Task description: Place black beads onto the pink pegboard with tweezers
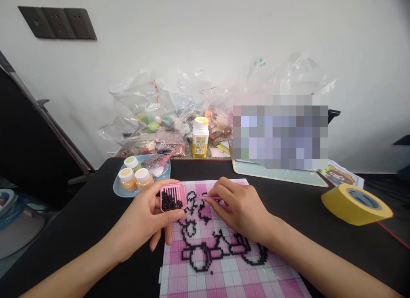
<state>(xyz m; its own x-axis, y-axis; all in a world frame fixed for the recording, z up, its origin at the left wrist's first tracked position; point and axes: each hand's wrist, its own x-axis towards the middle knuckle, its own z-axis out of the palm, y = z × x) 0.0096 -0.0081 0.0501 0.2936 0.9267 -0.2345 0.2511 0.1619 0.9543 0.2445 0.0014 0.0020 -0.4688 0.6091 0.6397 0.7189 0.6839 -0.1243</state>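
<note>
My left hand (152, 212) holds a small pink tray (183, 191) by its edges, tilted toward me. Black beads (171, 200) lie in it, some lined up in its grooves and others heaped at the near side. My right hand (238, 208) pinches pink tweezers (209, 197), whose tip points left toward the tray, apart from it. Below both hands lies a pegboard (221, 274) over a pink and white checked pattern. Rows of black beads on it form an outline, with a wheel-like ring (200, 257) near the bottom. Part of the outline is hidden under my right hand.
At the left, a blue plate (119, 188) carries several small jars and a bag of dark beads. A white and yellow bottle (200, 138) stands behind, before clear plastic bags (144, 101). To the right lies a yellow tape roll (339, 202); a blurred patch hides the back right.
</note>
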